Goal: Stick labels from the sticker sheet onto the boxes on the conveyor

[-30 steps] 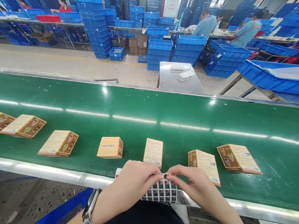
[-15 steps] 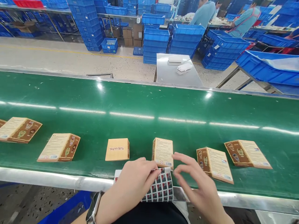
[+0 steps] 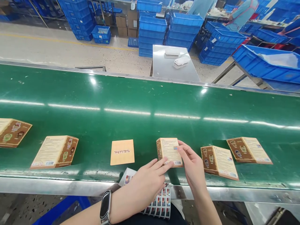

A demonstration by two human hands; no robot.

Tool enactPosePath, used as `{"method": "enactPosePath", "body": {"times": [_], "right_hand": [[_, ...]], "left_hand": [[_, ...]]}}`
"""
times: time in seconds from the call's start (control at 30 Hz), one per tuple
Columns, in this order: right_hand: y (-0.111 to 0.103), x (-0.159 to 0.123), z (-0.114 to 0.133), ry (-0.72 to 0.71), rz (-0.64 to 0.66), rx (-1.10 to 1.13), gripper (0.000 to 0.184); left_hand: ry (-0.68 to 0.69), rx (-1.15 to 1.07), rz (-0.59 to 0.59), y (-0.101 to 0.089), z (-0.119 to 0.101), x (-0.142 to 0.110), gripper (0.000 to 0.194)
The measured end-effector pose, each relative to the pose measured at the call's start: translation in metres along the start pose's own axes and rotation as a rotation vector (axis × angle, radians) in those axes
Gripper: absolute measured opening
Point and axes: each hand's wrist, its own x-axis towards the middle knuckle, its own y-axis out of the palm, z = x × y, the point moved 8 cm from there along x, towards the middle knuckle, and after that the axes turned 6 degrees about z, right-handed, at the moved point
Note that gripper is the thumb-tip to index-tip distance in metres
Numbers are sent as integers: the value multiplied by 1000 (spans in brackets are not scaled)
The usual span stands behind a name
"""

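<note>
A cream folded card (image 3: 167, 151) with printed text and a brown side lies on the green conveyor belt, directly in front of me. My right hand (image 3: 191, 159) grips its right edge, the thumb pressed beside a small coloured sticker (image 3: 175, 147) and the fingers partly hidden at the edge. My left hand (image 3: 150, 178) is open, its outstretched fingertips resting on the card's lower part. Under that hand, a sheet of small dark-and-red stickers (image 3: 161, 201) hangs over the belt's metal edge; the hand covers much of it.
To the left lie a plain-faced card (image 3: 122, 152) and a folded card (image 3: 55, 151). On the right are two more folded cards (image 3: 220, 162) (image 3: 249, 150). Beyond the belt (image 3: 126, 93) stand a metal table (image 3: 174, 70), stacked blue crates (image 3: 152, 36) and people in light blue.
My right hand has moved onto the card, which now bears a coloured sticker. The left hand has let go of the sticker sheet's edge and stretched its fingers onto the card. The view has tilted down.
</note>
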Motion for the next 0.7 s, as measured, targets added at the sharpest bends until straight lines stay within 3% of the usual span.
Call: {"method": "enactPosePath", "body": {"times": [0.2, 0.3, 0.37, 0.4, 0.47, 0.53, 0.57, 0.6, 0.7], "right_hand": [[3, -8, 16, -141, -172, -274, 30], [5, -18, 41, -285, -315, -444, 41], [20, -25, 65, -443, -307, -584, 40], [36, -28, 76, -524, -212, -646, 38], [82, -30, 85, -598, 155, -700, 49], [130, -35, 79, -554, 568, -676, 80], [147, -38, 75, -511, 708, -646, 93], [161, -37, 71, -461, 789, -611, 102], [180, -26, 56, -287, 863, -485, 112]], "left_hand": [[48, 70, 2, 4, 1, -1, 22], [105, 44, -30, -1, -3, -9, 22], [150, -49, -6, -10, -8, -22, 21], [156, -107, 30, -15, -9, -30, 21], [123, -202, 113, -27, -11, -49, 24], [38, -252, 164, -40, -10, -70, 24], [-23, -274, 170, -46, -7, -81, 23], [-94, -302, 165, -52, -2, -91, 22], [-323, -443, 130, -60, 16, -122, 7]]}}
